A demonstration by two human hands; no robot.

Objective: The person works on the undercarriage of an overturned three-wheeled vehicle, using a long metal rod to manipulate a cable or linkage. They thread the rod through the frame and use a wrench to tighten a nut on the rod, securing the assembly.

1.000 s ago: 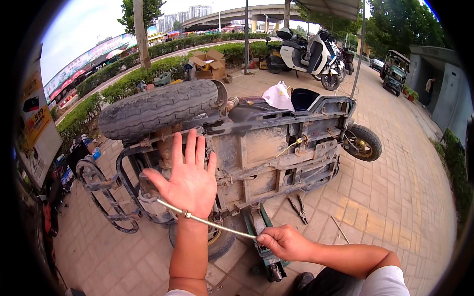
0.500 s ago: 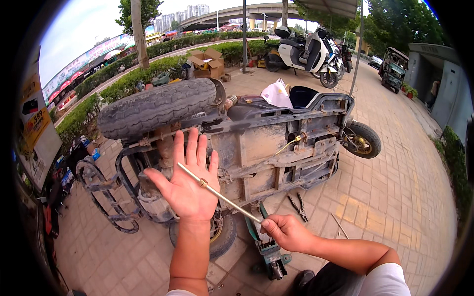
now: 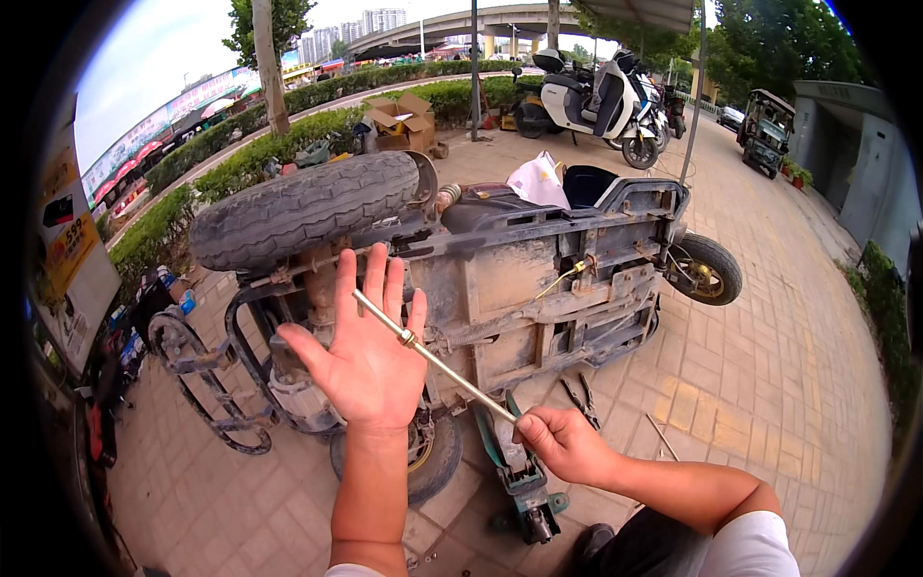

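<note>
Head view: one brass-coloured rod point(image 3: 457, 376) with a nut point(image 3: 408, 338) on it, lower end clamped in the closed right hand point(image 3: 567, 446), upper part crossing before the left hand point(image 3: 375, 383), which is open, palm showing, digits apart; contact between rod and palm cannot be told. Behind: one vehicle point(image 3: 510, 284) on its side, underside exposed, with large tyre point(image 3: 308, 212); on the paving point(image 3: 788, 365), one jack point(image 3: 527, 492), one pair of pliers point(image 3: 583, 399).

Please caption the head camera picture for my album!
Right hand holds metal rod in front of open left hand, tipped vehicle behind.
</note>
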